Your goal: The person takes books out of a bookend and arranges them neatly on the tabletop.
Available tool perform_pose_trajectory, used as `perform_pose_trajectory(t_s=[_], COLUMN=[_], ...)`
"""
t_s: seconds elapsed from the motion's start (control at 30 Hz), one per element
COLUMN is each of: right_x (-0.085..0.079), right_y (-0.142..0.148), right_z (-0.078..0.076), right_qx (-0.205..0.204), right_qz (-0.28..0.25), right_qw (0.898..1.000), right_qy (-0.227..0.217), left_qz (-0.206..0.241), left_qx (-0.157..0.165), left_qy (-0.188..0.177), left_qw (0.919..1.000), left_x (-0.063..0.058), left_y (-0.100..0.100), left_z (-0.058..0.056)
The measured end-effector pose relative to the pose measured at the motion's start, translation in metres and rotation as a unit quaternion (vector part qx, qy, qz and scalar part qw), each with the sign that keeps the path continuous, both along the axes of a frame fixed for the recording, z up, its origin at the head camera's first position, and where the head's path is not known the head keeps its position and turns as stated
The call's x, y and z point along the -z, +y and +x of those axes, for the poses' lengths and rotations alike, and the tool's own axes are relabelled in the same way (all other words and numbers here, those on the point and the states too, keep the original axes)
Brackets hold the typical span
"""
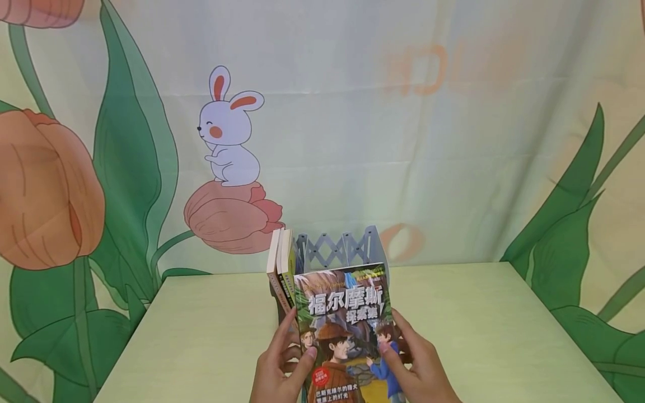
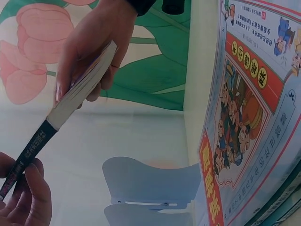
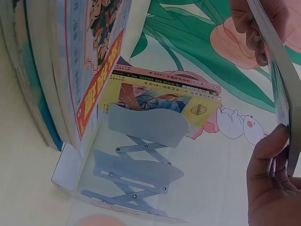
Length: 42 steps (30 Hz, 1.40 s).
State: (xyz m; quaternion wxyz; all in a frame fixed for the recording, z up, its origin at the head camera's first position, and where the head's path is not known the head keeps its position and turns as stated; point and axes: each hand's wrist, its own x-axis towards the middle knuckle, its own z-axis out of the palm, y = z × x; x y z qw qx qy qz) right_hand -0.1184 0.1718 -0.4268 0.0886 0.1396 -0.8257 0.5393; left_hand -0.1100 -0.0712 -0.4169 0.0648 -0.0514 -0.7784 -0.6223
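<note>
A paperback comic-style book (image 1: 347, 336) with Chinese lettering and cartoon figures faces me, tilted, at the lower middle of the head view. My left hand (image 1: 282, 364) grips its left edge, thumb on the cover and fingers behind. My right hand (image 1: 420, 364) holds the right edge the same way. Edge-on in the left wrist view, the book shows its dark spine (image 2: 30, 148) and pale pages. Behind it stands a blue-grey expandable book rack (image 1: 327, 249), partly hidden. Several thin books (image 1: 282, 274) stand upright at the rack's left end.
A stack of books (image 2: 254, 117), the top one red and white with cartoon figures, lies near the rack in both wrist views; the held book hides it in the head view. The pale green table (image 1: 191, 330) meets a printed curtain (image 1: 342, 140) of tulips and a rabbit.
</note>
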Motion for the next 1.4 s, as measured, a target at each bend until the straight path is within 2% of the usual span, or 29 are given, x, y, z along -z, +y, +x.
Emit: perform_pose_trajectory(t_s=[0.23,0.4,0.57,0.93,1.13,1.27,1.4], right_x=[0.001,0.003,0.005,0.014,0.020,0.023,0.026], right_y=[0.004,0.005,0.007,0.008,0.011,0.011,0.011], right_z=[0.000,0.000,0.001,0.004,0.005,0.006,0.008], right_qx=[0.002,-0.007,-0.022,-0.044,-0.059,-0.065,-0.075], right_qz=[-0.007,-0.007,-0.003,0.022,0.030,0.035,0.049], right_qw=[0.995,0.992,0.990,0.987,0.989,0.988,0.988], right_qy=[-0.098,-0.126,-0.142,-0.154,-0.130,-0.135,-0.125], left_qz=[0.024,0.017,0.008,0.019,0.006,0.001,0.013], left_qx=[0.020,0.028,0.035,0.049,0.052,0.056,0.065], left_qy=[-0.035,-0.064,-0.078,-0.099,-0.088,-0.073,-0.089], left_qw=[0.9989,0.9974,0.9963,0.9937,0.9948,0.9957,0.9939], left_x=[0.004,0.007,0.010,0.016,0.022,0.027,0.030], left_y=[-0.003,-0.006,-0.008,-0.012,-0.012,-0.012,-0.013], left_z=[-0.001,-0.003,-0.004,-0.001,0.001,0.003,0.004])
